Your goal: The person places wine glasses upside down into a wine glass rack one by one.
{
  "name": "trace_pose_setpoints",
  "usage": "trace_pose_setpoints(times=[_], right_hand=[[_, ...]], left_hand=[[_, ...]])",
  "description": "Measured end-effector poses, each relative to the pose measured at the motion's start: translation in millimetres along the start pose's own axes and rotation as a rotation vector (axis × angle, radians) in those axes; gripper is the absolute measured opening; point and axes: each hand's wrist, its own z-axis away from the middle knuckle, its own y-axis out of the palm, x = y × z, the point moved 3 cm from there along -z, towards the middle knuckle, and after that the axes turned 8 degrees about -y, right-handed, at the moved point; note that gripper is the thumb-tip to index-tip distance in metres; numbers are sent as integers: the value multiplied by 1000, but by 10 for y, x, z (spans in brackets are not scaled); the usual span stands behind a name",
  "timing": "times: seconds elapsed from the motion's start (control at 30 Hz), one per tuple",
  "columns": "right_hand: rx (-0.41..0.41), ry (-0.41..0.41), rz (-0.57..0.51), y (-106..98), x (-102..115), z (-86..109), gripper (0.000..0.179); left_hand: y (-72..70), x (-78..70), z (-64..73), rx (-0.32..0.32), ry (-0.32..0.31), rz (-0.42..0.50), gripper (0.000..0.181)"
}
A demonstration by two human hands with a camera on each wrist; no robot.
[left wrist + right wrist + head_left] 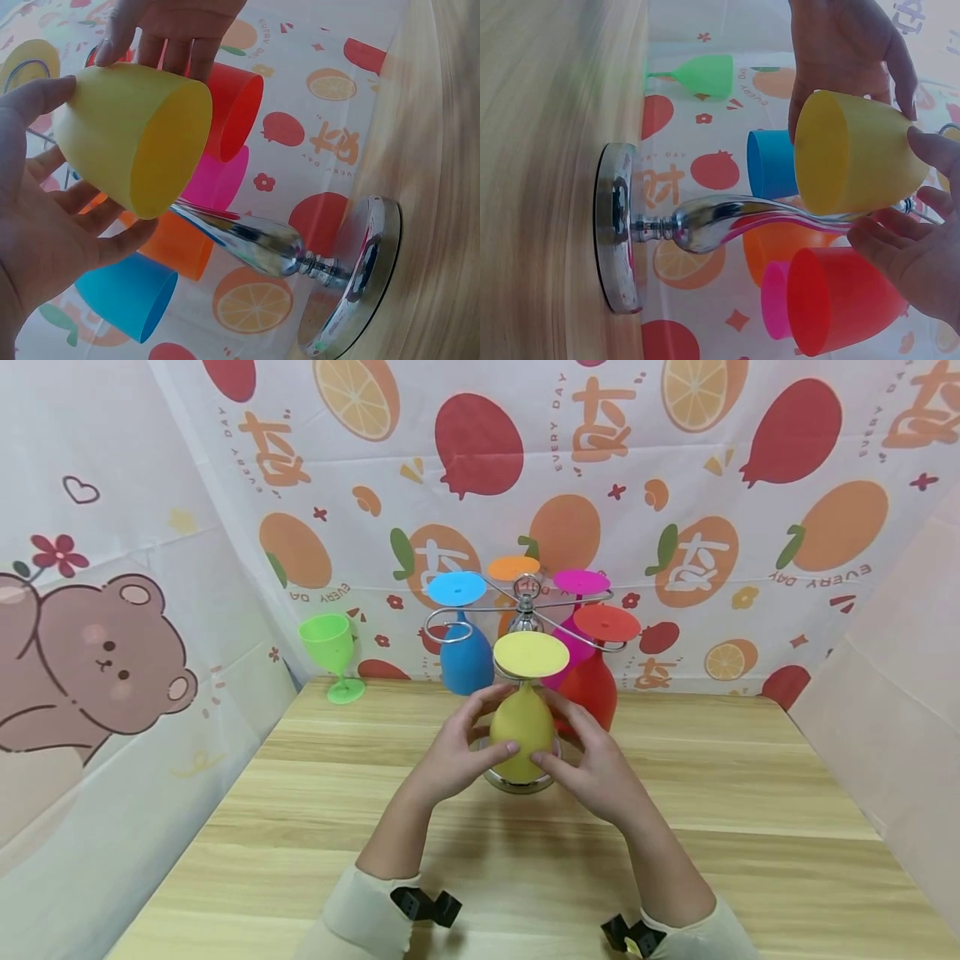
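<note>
A yellow goblet (522, 727) hangs upside down at the front of a chrome goblet rack (259, 244), its round foot uppermost. My left hand (459, 752) holds the bowl from the left, and my right hand (596, 764) holds it from the right; fingers and thumbs curve round its sides. In the right wrist view the yellow bowl (859, 154) has its open mouth toward the tabletop, well above the rack's round base (619, 225). Blue (467, 662), orange (176, 244), magenta (776, 300) and red (592, 689) goblets hang inverted from the other arms.
A green goblet (330, 643) stands upright at the table's back left corner. The wooden table (712, 827) ends at a fruit-patterned cloth (480, 518) behind the rack. A bear-printed cloth (112, 652) hangs along the left side.
</note>
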Motion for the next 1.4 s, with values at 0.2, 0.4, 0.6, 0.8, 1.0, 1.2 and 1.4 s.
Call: trace_pose_setpoints(times=[0.2,0.4,0.6,0.8,1.0,1.2,1.4], right_hand=[[0,9,-3,19,-18,2,81],[1,0,-7,17,-18,-6,81],[2,-3,-9,20,-15,-10,82],[2,2,-14,20,-13,-8,82],[-4,-3,-40,17,-14,-9,82],[-15,18,-49,19,-24,-14,82],[-25,25,-49,44,-38,-30,83]], left_hand=[[10,6,-14,15,-10,-15,66],[6,4,-9,16,-9,-8,65],[1,5,-5,15,-10,-11,66],[6,-2,-7,17,-11,-11,67],[-8,14,-16,23,-13,19,53],[-53,140,-85,-25,-22,43,45],[-71,433,-221,-74,-126,76,59]])
